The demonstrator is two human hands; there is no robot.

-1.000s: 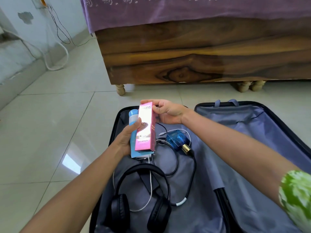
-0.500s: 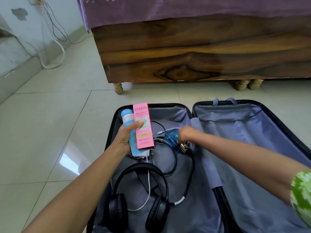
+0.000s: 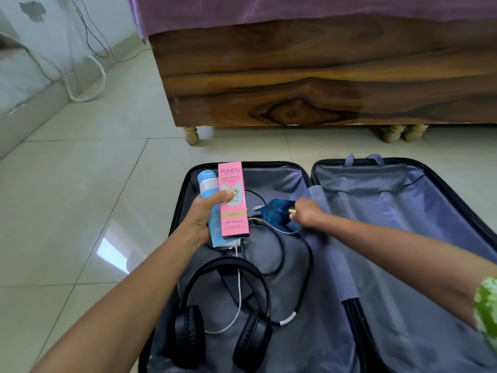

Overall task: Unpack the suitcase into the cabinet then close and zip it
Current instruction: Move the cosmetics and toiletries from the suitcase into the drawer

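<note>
A black suitcase [image 3: 457, 200] lies open on the floor, its grey lining showing in both halves. My left hand [image 3: 200, 219] grips a pink Pond's box [image 3: 232, 203] together with a blue tube [image 3: 208, 188], held above the left half. My right hand [image 3: 306, 214] grips a blue perfume bottle [image 3: 275, 214] by its gold cap, lifted slightly off the lining. Black headphones [image 3: 223, 319] lie near the front of the left half. Black and white cables [image 3: 279, 251] and a dark flat charger lie between them.
A wooden bed base [image 3: 295, 84] with a purple cover stands just beyond the suitcase on short turned legs. Pale floor tiles [image 3: 80, 197] stretch to the left. White and black wires [image 3: 88, 63] hang by the wall at far left.
My right hand let go of the pink box, dropped to the blue perfume bottle and took hold of it. My left hand keeps the box and tube, now turned face up.
</note>
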